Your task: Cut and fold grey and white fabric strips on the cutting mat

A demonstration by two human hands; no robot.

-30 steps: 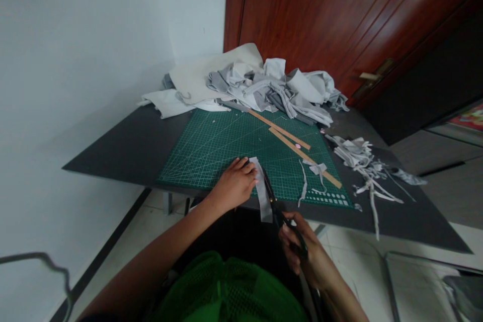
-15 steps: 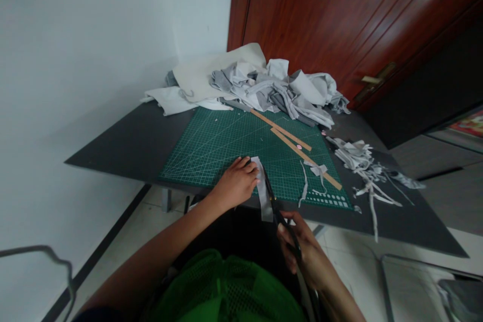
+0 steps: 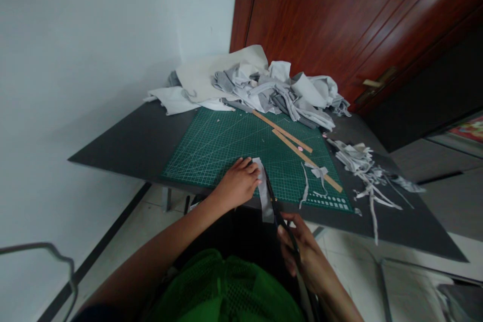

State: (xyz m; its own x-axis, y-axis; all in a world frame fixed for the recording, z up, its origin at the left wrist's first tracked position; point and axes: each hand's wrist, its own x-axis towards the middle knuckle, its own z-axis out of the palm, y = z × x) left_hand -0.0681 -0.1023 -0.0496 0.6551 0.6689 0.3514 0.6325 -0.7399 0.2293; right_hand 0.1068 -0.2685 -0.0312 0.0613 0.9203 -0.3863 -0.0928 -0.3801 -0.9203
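A narrow grey fabric strip (image 3: 263,188) lies on the near edge of the green cutting mat (image 3: 226,141) and hangs over the table edge. My left hand (image 3: 238,183) presses flat on the strip's left side, fingers stretched out. My right hand (image 3: 302,251) is closed round the handles of black scissors (image 3: 274,201). The blades run along the strip's right edge.
Two wooden rulers (image 3: 298,148) lie diagonally on the mat beside small fabric scraps (image 3: 315,173). A heap of grey and white cloth (image 3: 256,85) fills the far side of the dark table (image 3: 124,141). Cut strips (image 3: 366,171) lie right. A wooden door stands behind.
My right hand with the scissors has shifted slightly up along the strip. The view has drifted a little. My left hand stays put.
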